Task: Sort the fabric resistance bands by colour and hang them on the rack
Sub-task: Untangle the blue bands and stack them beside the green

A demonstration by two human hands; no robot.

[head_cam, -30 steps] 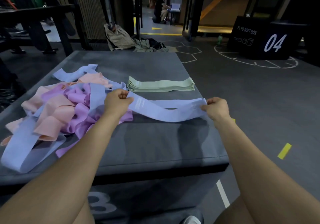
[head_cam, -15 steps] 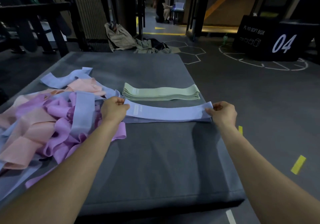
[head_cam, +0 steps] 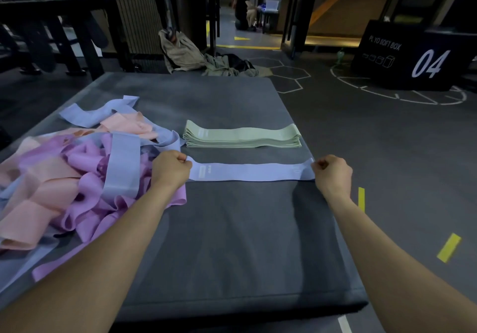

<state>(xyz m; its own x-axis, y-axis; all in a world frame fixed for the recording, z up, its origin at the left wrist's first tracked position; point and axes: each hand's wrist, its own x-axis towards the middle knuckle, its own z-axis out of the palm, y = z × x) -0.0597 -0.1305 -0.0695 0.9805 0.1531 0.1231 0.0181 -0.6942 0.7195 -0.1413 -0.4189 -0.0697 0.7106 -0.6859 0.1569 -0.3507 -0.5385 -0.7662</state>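
Observation:
A light blue band lies flat and stretched straight across the grey padded box top. My left hand pinches its left end and my right hand pinches its right end. Just behind it sits a neat stack of several green bands. To the left is a tangled heap of purple bands, pink bands and more blue bands. No rack can be made out.
The box top's right edge drops to the gym floor with yellow tape marks. A black plyo box marked 04 stands at the back right. Bags and clothes lie behind the box. A person sits far back.
The blue band was held slack above the surface; now it is pulled straight and laid flat in front of the green stack. Both hands have moved forward and down with it.

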